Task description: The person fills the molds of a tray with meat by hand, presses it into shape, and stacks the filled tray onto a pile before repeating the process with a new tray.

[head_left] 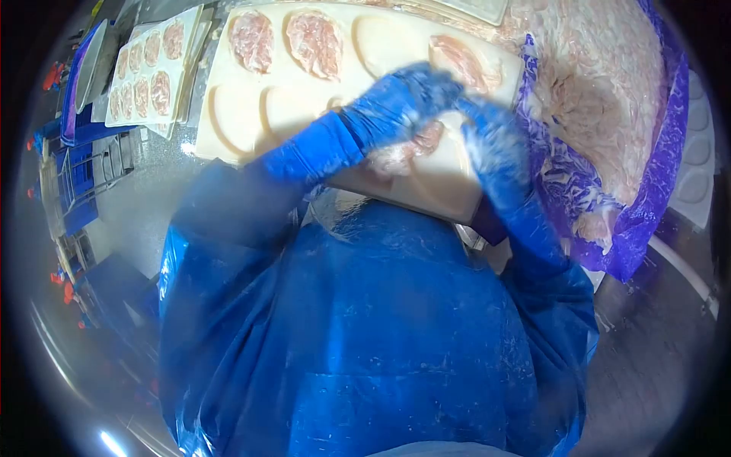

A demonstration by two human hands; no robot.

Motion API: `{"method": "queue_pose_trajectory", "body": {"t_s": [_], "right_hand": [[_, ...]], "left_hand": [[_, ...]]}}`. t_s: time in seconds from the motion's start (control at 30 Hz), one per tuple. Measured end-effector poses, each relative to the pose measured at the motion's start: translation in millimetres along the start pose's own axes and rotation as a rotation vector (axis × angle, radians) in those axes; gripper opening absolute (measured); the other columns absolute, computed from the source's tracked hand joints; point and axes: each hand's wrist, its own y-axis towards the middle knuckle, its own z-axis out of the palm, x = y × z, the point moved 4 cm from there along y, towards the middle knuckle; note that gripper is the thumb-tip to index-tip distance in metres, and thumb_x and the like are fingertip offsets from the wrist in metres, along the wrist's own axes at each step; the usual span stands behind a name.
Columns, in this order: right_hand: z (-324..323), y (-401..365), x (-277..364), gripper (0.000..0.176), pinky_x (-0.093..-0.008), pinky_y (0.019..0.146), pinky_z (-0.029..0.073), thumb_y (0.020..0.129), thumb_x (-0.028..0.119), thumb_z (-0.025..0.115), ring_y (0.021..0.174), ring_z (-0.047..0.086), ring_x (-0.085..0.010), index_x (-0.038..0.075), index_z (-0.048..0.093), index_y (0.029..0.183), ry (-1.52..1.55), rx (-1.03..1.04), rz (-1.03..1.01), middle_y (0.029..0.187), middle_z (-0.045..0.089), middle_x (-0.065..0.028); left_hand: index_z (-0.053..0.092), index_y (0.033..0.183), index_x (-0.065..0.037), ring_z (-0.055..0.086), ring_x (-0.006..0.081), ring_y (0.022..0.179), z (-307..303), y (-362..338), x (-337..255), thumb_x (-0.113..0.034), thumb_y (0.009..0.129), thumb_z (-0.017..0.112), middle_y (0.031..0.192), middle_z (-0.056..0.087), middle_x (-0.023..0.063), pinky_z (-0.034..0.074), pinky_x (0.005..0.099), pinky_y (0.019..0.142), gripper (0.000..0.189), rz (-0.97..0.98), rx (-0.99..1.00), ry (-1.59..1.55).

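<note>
Shiny metal surface beside tray; left hand near right hand, grips can't tell; smeared gloves could slip, misplacing meat.

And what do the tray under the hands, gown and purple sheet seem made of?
Tray: probably moulded plastic, matte cream, judging by its smooth, rounded recesses. Gown: likely plastic film or coated fabric, glossy, from its creases and highlights. Purple sheet: apparently plastic film, shiny, given its wrinkled edges.

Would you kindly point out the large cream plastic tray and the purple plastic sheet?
Large cream plastic tray [387, 46], head view: empty upper hollow.
Purple plastic sheet [629, 245], head view: lower corner.
</note>
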Motion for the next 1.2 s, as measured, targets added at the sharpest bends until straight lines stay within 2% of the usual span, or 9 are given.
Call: {"method": "queue_pose_trajectory", "body": {"t_s": [0.17,0.3,0.37,0.53,0.63,0.77,0.8,0.93,1.2], "right_hand": [[-11.5,-12.8,23.8,0.065,-0.0456,0.12,0.029,0.094,0.033,0.064,0.143,0.037,-0.0321,0.006,0.044,0.149,-0.023,-0.137,-0.044,0.157,0.037,-0.0139],[16.4,16.9,29.5,0.073,-0.048,0.125,0.011,0.098,0.047,0.054,0.154,0.013,-0.0331,0.005,0.034,0.154,-0.105,-0.034,0.034,0.165,0.024,-0.0137],[7.5,20.2,29.9,0.07,-0.0482,0.125,0.01,0.097,0.041,0.058,0.154,0.013,-0.0304,0.006,0.035,0.154,-0.145,-0.261,0.009,0.164,0.025,-0.0138],[-24.1,7.9,55.6,0.05,-0.0398,0.103,0.047,0.09,0.021,0.069,0.121,0.058,-0.0308,0.007,0.058,0.137,0.389,-0.393,0.011,0.13,0.061,-0.0155],[16.7,20.6,89.3,0.034,-0.0407,0.096,0.05,0.089,0.016,0.069,0.112,0.062,-0.0324,0.008,0.066,0.122,0.083,0.144,0.025,0.118,0.065,-0.0179],[13.3,3.3,70.4,0.011,-0.0388,0.085,0.053,0.092,0.013,0.068,0.099,0.067,-0.0296,0.007,0.068,0.101,0.181,-0.202,-0.211,0.105,0.07,-0.0138],[0.0,5.3,64.9,0.01,-0.038,0.08,0.054,0.092,0.011,0.067,0.093,0.069,-0.0286,0.007,0.067,0.101,0.598,-0.079,0.079,0.1,0.071,-0.0131],[-31.4,-0.8,54.9,0.013,-0.0375,0.076,0.054,0.091,0.011,0.069,0.08,0.069,-0.0304,0.005,0.066,0.103,0.54,-0.363,0.127,0.089,0.071,-0.013],[-19.2,-10.5,69.0,0.022,-0.0379,0.094,0.047,0.086,0.009,0.072,0.108,0.061,-0.0275,0.009,0.068,0.108,0.253,0.002,0.004,0.111,0.066,-0.0109]], "left_hand": [[0.043,0.151,-0.019,0.028,0.0212,0.15,-44.8,1.0,15.6,-0.025,0.102,0.052,0.158,0.04,0.0013,0.011,0.0433,0.126,0.05,-0.264,0.18,0.352],[0.045,0.15,-0.016,0.026,0.0229,0.151,-16.7,-1.4,15.5,-0.039,0.106,0.043,0.162,0.033,0.005,0.015,0.0444,0.126,0.05,-0.089,0.029,0.004],[0.044,0.151,-0.017,0.027,0.0244,0.15,-30.9,-2.2,32.0,-0.038,0.106,0.045,0.16,0.036,0.0071,0.016,0.044,0.126,0.05,-0.127,0.027,-0.057],[0.067,0.121,-0.011,0.061,0.0312,0.112,-93.8,-58.9,26.9,-0.026,0.092,0.068,0.122,0.064,0.0111,0.05,0.0433,0.097,0.033,-0.404,-0.213,-0.456],[0.068,0.112,-0.008,0.061,0.0343,0.104,-59.9,-76.5,1.2,-0.026,0.086,0.072,0.11,0.065,0.0128,0.05,0.0445,0.089,0.031,-0.337,-0.01,-0.039],[0.067,0.105,-0.009,0.061,0.0339,0.096,-72.5,-91.5,15.4,-0.025,0.082,0.073,0.103,0.064,0.0123,0.049,0.0446,0.083,0.029,-0.325,-0.121,0.026],[0.068,0.106,-0.009,0.061,0.0341,0.098,-79.0,-94.1,17.0,-0.02,0.08,0.074,0.108,0.064,0.0128,0.05,0.0441,0.084,0.029,-0.436,-0.019,0.013],[0.066,0.108,-0.008,0.062,0.0344,0.097,-95.7,-100.4,1.9,-0.008,0.078,0.074,0.108,0.064,0.0129,0.051,0.0425,0.083,0.031,-0.46,-0.34,-0.026],[0.064,0.107,-0.006,0.058,0.0371,0.088,-61.4,-79.1,-49.9,-0.02,0.081,0.073,0.099,0.061,0.014,0.048,0.0466,0.079,0.03,-0.293,-0.127,-0.157]]}}
